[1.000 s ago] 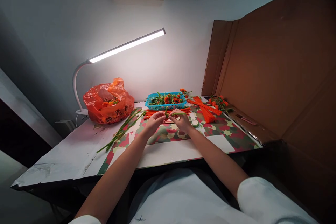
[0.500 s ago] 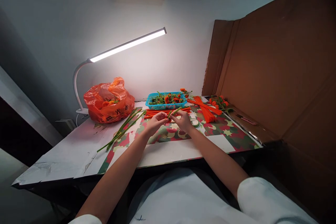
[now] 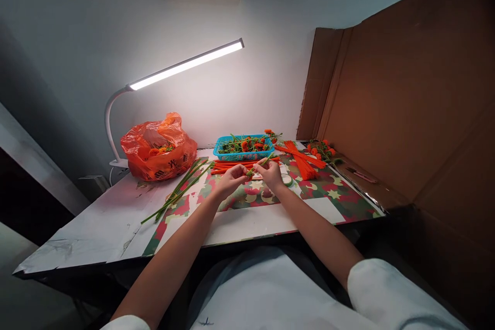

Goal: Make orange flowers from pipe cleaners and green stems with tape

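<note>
Over the front middle of the table, both hands meet at a small green fuzzy stem (image 3: 266,159). My left hand (image 3: 232,179) pinches a green leafy-looking bit at its lower end, with fingertips closed. My right hand (image 3: 271,174) grips the stem further up between thumb and fingers, and its upper end sticks out past them. Just behind the hands lies a row of orange pipe cleaners (image 3: 224,166). A roll of green tape (image 3: 286,180) rests to the right of my right hand. The fingers partly hide the held piece.
A blue basket (image 3: 228,156) of orange flowers with green stems stands at the back. Left are green pipe cleaners (image 3: 176,197), an orange plastic bag (image 3: 160,157) and a lit lamp (image 3: 185,65). Right are crossed orange bundles (image 3: 303,162), loose flowers (image 3: 322,150) and a cardboard wall (image 3: 398,87).
My right hand has turned and shifted slightly up along the green stem, its fingers now more over the top. My left hand stays nearly in place. The view has moved slightly.
</note>
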Demonstrator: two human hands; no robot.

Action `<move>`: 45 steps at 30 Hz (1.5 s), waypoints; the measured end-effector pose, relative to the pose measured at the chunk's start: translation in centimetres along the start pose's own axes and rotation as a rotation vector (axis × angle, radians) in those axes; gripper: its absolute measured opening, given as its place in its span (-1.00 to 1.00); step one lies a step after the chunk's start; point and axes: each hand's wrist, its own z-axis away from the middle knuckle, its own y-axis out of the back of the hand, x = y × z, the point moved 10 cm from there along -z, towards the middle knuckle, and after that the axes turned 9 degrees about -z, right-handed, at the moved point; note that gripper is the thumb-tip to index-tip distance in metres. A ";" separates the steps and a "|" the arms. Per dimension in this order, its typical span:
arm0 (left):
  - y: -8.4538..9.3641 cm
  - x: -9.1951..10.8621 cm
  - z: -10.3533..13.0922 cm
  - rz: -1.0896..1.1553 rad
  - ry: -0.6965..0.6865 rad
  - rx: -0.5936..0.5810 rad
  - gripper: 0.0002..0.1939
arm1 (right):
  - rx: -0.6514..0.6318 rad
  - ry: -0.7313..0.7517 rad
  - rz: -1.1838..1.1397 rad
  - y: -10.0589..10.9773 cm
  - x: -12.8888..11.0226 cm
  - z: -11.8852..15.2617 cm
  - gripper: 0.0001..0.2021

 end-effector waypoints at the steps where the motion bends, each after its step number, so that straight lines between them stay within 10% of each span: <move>1: 0.1 -0.1 0.0 0.041 0.015 0.006 -0.80 | -0.031 0.006 0.003 -0.2 -0.2 -0.1 -0.82; 7: 0.6 -1.6 0.1 0.339 0.190 0.048 -0.76 | -0.371 0.022 0.011 -3.0 -1.3 0.6 -0.74; 25: -1.4 -2.4 0.7 0.147 0.254 -0.198 -0.85 | -0.322 0.073 0.160 -2.1 -1.6 0.5 -0.71; 39: 1.3 -1.1 -0.3 0.034 0.055 0.059 -0.77 | -0.288 -0.463 -0.321 -2.9 3.2 1.3 -0.66; 45: 2.1 -1.6 -0.1 0.047 0.116 0.124 -0.81 | -0.435 -0.202 -0.188 -4.0 0.7 1.4 -0.65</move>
